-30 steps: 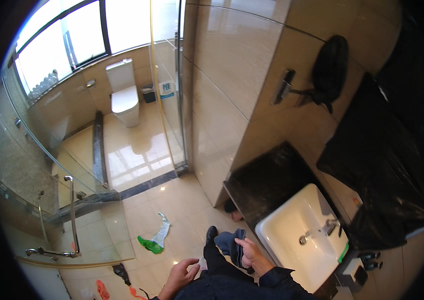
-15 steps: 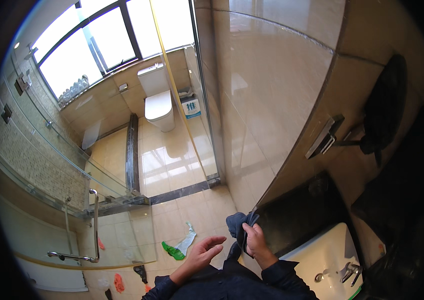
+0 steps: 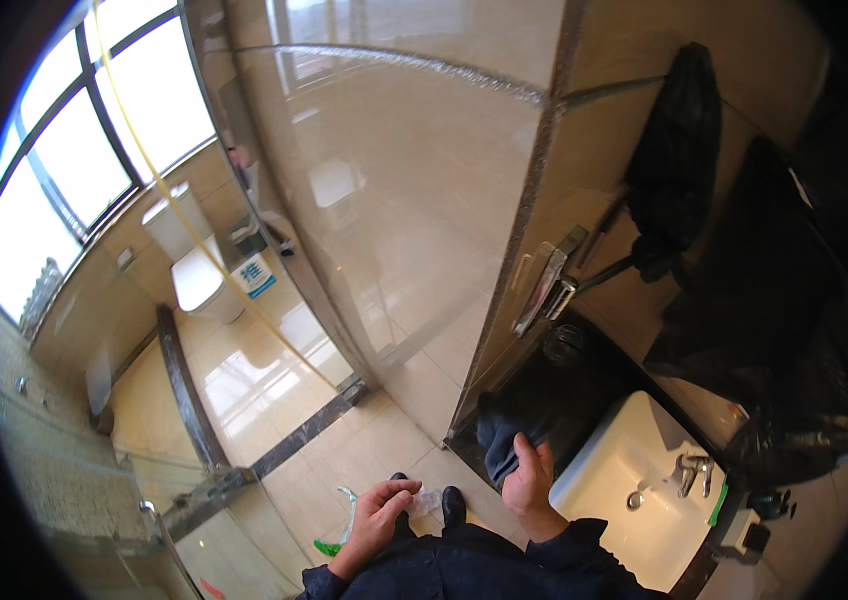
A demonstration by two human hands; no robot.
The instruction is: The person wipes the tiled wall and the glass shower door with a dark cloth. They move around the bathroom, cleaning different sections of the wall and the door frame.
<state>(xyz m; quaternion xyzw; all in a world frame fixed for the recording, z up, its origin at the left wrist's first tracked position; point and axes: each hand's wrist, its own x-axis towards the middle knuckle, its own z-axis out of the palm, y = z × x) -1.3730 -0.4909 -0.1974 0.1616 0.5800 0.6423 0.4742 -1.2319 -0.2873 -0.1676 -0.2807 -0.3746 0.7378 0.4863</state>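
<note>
Dark blue cloth (image 3: 500, 450): is showing, bunched, left of the sink (image 3: 599, 475).
Right hand (image 3: 529, 487): is grasping the cloth.
Left hand (image 3: 379, 515): is resting half-curled, farther left of the sink; cannot tell whether it is holding anything.

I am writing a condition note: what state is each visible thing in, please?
Dark cloth: bunched, held
Right hand: gripping the cloth
Left hand: partly curled, nothing visibly held
Toilet lid: closed
Tap: no visible flow
Sink: no standing water visible
Green plastic: on the floor, partly hidden
</note>
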